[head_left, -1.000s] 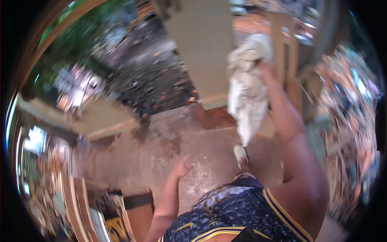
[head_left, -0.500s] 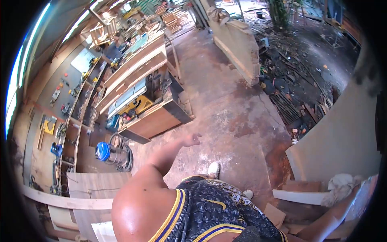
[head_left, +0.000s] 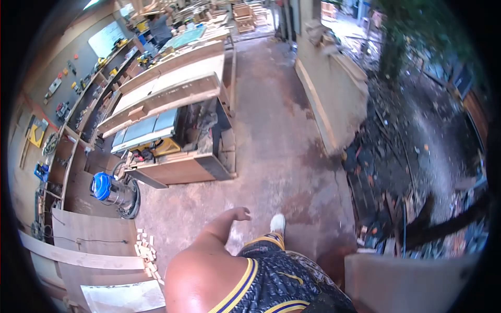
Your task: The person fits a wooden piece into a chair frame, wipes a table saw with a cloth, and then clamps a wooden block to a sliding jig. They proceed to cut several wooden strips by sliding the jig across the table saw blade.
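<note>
My left hand (head_left: 240, 214) hangs in front of my body over the concrete floor, its fingers loosely curled and a little apart. It holds nothing and touches nothing. Just below it to the right, a white shoe (head_left: 278, 223) shows on the floor under my dark patterned shorts. My right hand is out of the picture. To the left of my arm, small wooden blocks (head_left: 147, 253) lie in a loose pile beside a large board (head_left: 94, 229).
A blue-topped shop vacuum (head_left: 103, 187) stands by a workbench (head_left: 188, 169) with a table saw (head_left: 148, 128) set in it. A low wall (head_left: 334, 99) runs along the right, with debris (head_left: 386, 141) beyond. Another person (head_left: 159, 28) is at the far left bench.
My view has shifted; bench and vacuum now sit further left. The block pile has come into view. My right arm, seen at lower right before, has left the picture.
</note>
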The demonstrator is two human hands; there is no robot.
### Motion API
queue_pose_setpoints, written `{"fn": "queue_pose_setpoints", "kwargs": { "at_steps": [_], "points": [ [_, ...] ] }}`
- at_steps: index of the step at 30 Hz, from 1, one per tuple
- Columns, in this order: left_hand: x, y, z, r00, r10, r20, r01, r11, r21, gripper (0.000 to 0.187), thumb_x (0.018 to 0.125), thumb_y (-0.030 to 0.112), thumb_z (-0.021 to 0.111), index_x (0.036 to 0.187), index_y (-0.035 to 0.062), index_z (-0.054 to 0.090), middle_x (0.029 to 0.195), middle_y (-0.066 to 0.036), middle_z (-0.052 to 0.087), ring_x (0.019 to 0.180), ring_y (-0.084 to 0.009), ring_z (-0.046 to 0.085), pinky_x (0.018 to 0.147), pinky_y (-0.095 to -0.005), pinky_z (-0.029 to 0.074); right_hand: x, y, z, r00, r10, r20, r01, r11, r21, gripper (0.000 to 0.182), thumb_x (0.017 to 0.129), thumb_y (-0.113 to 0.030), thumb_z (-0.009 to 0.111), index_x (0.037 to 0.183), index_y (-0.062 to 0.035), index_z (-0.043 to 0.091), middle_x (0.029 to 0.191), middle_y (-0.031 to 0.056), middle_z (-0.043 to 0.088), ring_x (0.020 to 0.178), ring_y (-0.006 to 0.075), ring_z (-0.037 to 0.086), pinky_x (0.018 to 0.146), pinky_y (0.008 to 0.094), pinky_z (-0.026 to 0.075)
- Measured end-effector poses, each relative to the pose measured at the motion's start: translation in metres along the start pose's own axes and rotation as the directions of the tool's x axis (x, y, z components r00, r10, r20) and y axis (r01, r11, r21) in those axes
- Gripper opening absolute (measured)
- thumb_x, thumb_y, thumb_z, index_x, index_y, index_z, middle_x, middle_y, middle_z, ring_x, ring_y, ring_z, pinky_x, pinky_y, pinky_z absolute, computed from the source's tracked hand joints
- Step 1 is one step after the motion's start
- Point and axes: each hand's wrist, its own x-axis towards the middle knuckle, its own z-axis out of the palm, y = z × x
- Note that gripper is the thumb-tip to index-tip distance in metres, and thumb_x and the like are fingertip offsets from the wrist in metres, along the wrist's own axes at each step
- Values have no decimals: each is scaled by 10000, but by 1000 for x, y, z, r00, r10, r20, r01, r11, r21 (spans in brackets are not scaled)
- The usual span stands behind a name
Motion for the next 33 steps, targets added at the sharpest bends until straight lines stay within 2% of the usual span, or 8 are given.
{"fn": "queue_pose_setpoints", "kwargs": {
  "at_steps": [6,13,14,20,21,22,26,33],
  "points": [
    [175,90,-171,906,412,-94,-419,905,-74,603,841,452,641,1252,15,572,1280,-234,565,1185,-373,547,988,-418,445,-44,-234,71,837,-216,503,165,976,145,149,809,-136,606,717,-43,535,676,116,532,699,219,573,652,363,449],
    [259,128,-347,831,371,-415,-498,829,-254,569,855,441,654,1290,90,546,1231,-198,608,1128,-337,594,966,-430,462,-26,-502,291,181,-788,589,453,598,661,235,833,-122,571,608,-63,546,571,95,521,614,204,577,584,355,456],
    [265,114,-358,787,392,-476,-539,813,-221,590,857,434,660,1315,87,529,1236,-202,607,1136,-334,591,973,-427,459,-27,-588,261,271,-614,741,102,784,612,260,843,-181,579,631,-35,545,564,137,500,584,242,561,572,394,436],
    [232,-7,-389,883,-388,-266,267,879,-396,608,835,469,605,1289,66,576,1307,-222,558,1217,-339,535,1032,-401,417,6,-887,486,-180,-568,803,466,670,578,358,836,-328,608,842,22,684,721,164,657,644,310,651,601,425,517],
    [233,-28,-383,846,-502,-177,418,832,-364,566,824,466,610,1225,66,628,1249,-236,590,1179,-353,560,1012,-412,430,11,-960,457,-388,-668,635,537,396,745,391,838,-343,606,887,33,701,776,195,680,731,336,677,703,459,528],
    [234,-48,-363,816,-521,-251,344,787,-512,534,823,473,608,1136,45,673,1182,-248,618,1141,-371,579,989,-410,447,-1,-1037,407,-294,-544,786,444,650,616,423,827,-353,617,961,40,695,873,215,692,857,330,681,817,420,519],
    [250,-29,-364,649,-685,-330,269,612,-744,510,799,474,673,1053,31,681,1168,-212,643,1122,-331,600,971,-394,460,-52,-1250,413,-335,-774,538,408,395,823,377,854,-296,650,1118,-26,652,964,122,695,920,206,650,785,353,516],
    [387,-34,-444,867,-493,80,355,496,-792,637,806,422,697,1288,29,562,1175,-181,651,1118,-296,605,958,-380,463,-98,-1482,388,-336,-787,517,373,393,841,451,819,-246,699,1184,7,618,1035,174,677,965,259,652,860,363,508]
  ]
}}
